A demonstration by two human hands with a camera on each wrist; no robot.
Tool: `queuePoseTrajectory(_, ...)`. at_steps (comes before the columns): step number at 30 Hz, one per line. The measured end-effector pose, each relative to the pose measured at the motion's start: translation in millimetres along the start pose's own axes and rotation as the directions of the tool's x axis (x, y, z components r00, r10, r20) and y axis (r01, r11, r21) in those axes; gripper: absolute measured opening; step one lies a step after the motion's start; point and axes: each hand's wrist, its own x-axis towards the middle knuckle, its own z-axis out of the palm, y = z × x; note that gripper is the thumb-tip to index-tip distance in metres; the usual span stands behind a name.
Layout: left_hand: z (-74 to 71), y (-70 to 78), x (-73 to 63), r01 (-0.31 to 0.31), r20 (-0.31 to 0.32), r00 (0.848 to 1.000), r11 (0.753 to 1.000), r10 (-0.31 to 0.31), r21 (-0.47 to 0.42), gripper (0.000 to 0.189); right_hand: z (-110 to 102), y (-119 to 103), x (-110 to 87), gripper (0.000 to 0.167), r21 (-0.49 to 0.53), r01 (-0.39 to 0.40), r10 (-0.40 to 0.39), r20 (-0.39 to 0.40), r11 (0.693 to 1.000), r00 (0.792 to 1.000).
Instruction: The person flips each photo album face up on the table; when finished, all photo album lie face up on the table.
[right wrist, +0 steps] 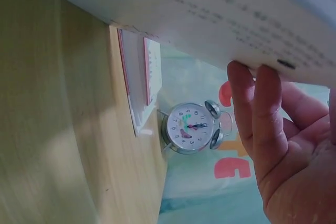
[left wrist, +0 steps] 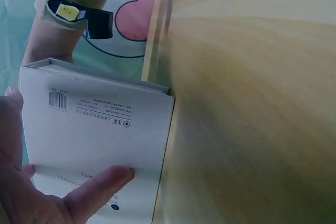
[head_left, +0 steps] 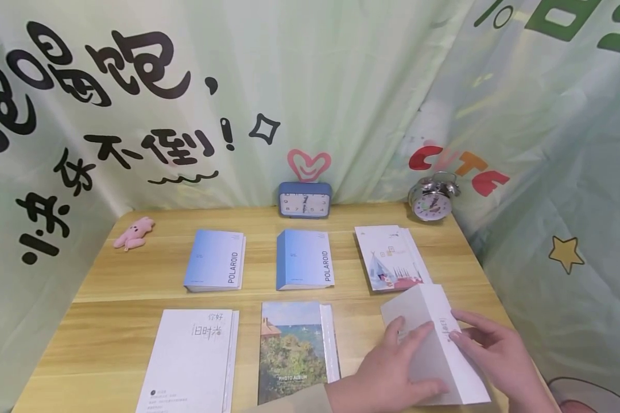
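Observation:
Near the table's front right, a thick white photo album (head_left: 418,344) stands tilted on its long edge, with its printed spine upward. My left hand (head_left: 400,367) rests on the cover facing left, its fingers spread; in the left wrist view its thumb (left wrist: 102,190) lies across the printed cover. On the other side, my right hand (head_left: 496,350) holds the album by the spine with bent fingers. Two of its fingertips (right wrist: 268,82) touch the white printed surface in the right wrist view. Just beyond stands the illustrated tent album (head_left: 390,258).
Two blue POLAROID albums (head_left: 214,258) lie in the back row. In front are a white album (head_left: 191,355) and a landscape-covered photo album (head_left: 291,350). A blue clock (head_left: 305,201), silver alarm clock (head_left: 431,198) and pink toy (head_left: 134,233) stand toward the rear, before a printed curtain (head_left: 367,86).

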Motion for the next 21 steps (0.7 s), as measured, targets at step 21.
queuePoseTrajectory(21, -7.7, 6.2, 4.4, -0.021, -0.016, 1.000, 0.997, 0.020, -0.078, 0.103, -2.3, 5.2, 0.6, 0.032, 0.079, 0.125, -0.130, 0.063, 0.989, 0.990)
